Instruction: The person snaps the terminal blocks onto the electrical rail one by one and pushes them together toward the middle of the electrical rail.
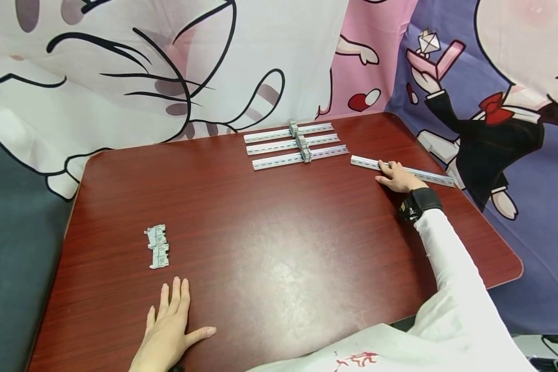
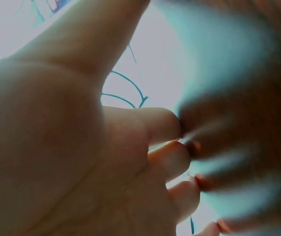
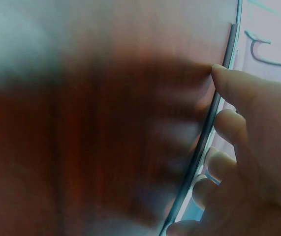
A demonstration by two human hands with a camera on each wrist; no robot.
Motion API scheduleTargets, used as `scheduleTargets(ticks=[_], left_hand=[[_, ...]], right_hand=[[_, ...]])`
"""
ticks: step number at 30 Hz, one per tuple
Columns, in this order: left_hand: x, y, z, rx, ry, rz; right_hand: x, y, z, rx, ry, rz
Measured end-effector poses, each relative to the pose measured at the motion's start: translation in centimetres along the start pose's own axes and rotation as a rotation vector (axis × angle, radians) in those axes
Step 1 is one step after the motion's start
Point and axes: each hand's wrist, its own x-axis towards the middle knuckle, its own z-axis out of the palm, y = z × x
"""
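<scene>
My right hand (image 1: 400, 178) is at a slotted metal DIN rail (image 1: 428, 175) on the right side of the table. In the right wrist view, the thumb lies on the near side of the rail (image 3: 202, 142) and the bent fingers meet its top or far side; exact finger contact is partly hidden. At the lower left, my left hand (image 1: 165, 328) rests palm down on the table, fingers straight and thumb spread, holding nothing. Just beyond its fingertips lie grey terminal block pieces (image 1: 158, 246). The left wrist view shows the palm and fingertips (image 2: 172, 160) touching the tabletop.
Three parallel slotted rails (image 1: 274, 163) lie at the back of the table, with a row of grey terminal blocks (image 1: 302, 147) across them. The reddish-brown tabletop (image 1: 242, 222) has rounded corners. Cartoon-printed cloth (image 1: 260, 46) hangs behind and to the right.
</scene>
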Motion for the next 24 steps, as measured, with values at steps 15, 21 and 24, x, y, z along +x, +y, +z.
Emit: scheduleTargets(ticks=[15,21,24], left_hand=[[-0.3,-0.2,0.0,-0.019,-0.012,-0.006],[-0.3,-0.2,-0.1,-0.030,-0.001,0.000],[-0.3,-0.1,-0.2,-0.039,0.002,0.001]], right_hand=[[-0.6,-4.6,3.2,-0.015,0.045,-0.095],[-0.6,-7.6,4.0,-0.004,0.023,-0.124],[-0.5,-9.2,4.3,-0.013,0.009,-0.141]])
